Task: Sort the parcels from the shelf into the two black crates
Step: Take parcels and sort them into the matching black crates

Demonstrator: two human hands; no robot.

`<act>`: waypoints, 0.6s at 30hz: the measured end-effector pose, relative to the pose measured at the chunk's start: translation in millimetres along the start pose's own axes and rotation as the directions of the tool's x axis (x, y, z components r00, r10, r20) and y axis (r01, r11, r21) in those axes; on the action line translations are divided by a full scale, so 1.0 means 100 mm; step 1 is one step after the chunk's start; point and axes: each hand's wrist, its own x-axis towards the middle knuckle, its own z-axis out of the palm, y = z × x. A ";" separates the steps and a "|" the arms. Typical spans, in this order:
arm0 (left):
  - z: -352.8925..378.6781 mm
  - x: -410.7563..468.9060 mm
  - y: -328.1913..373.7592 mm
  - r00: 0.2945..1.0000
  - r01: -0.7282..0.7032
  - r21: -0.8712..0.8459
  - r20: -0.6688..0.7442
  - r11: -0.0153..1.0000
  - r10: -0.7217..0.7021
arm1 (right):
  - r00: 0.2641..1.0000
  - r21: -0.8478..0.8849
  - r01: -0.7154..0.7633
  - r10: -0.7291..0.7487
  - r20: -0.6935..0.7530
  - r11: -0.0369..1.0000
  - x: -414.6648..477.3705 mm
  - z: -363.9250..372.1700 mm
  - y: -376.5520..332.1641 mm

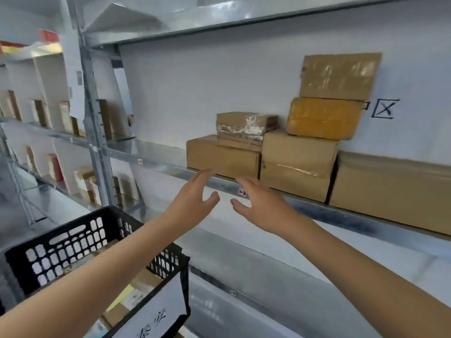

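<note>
Left hand and right hand, fingers spread, empty, before parcels on a metal shelf by a white wall

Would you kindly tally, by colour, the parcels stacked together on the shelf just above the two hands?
Brown cardboard parcels: 5
Yellow-wrapped parcels: 1
Total: 6

On the shelf a small box sits on a wide box, right of them a parcel with a top box on it rests on a middle box, a large box lies farthest right, and a crate holding packages stands lower left.
</note>
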 end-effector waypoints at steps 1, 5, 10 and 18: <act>0.04 0.06 0.10 1.000 -0.021 -0.021 0.004 1.000 0.021 | 1.000 -0.004 -0.024 0.024 -0.007 1.000 -0.07 -0.12 0.07; 0.13 0.30 0.58 0.998 -0.060 -0.128 0.004 0.990 0.061 | 0.993 -0.071 -0.091 0.085 -0.081 0.993 -0.28 -0.59 0.30; 0.14 0.61 1.08 0.991 -0.132 -0.249 -0.011 0.959 0.134 | 0.971 -0.102 -0.148 0.125 -0.204 0.984 -0.49 -1.13 0.50; 0.06 1.25 1.61 0.992 -0.123 -0.364 -0.033 0.923 0.119 | 0.877 -0.067 -0.223 0.170 -0.450 0.973 -0.56 -1.81 0.70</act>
